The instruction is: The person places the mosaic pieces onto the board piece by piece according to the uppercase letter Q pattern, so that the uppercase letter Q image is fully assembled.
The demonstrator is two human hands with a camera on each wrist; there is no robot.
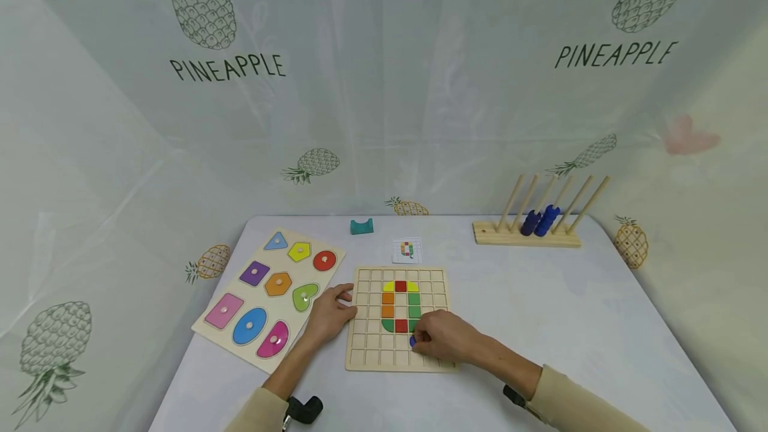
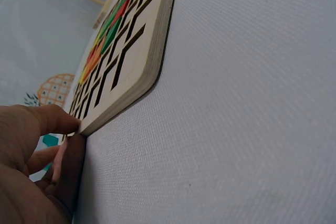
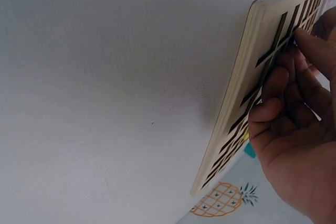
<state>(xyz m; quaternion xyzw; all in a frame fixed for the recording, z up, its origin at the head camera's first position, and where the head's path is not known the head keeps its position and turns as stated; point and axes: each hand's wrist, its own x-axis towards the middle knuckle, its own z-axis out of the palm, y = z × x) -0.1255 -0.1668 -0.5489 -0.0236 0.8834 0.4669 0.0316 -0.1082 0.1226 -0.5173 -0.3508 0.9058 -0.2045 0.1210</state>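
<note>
A wooden grid board point(image 1: 367, 355) lies on the table with coloured pieces set in a ring: yellow corners at the top, red, orange and green pieces, green corners below. My left hand point(image 1: 329, 315) touches the board's left edge with thumb and fingertips; the left wrist view shows the thumb point(image 2: 55, 119) against that edge. Over the board's lower right part, my right hand point(image 1: 447, 337) pinches a small blue piece point(image 1: 413, 341) just under the ring's lower right corner. In the right wrist view the right hand point(image 3: 304, 114) hides most of that piece.
Left of the grid board lies a shape puzzle board point(image 1: 240, 347) with several knobbed shapes. A pattern card point(image 1: 397, 257) and a teal curved block point(image 1: 362, 227) sit behind it. At back right stands a peg rack point(image 1: 498, 235) with blue pieces on its pegs.
</note>
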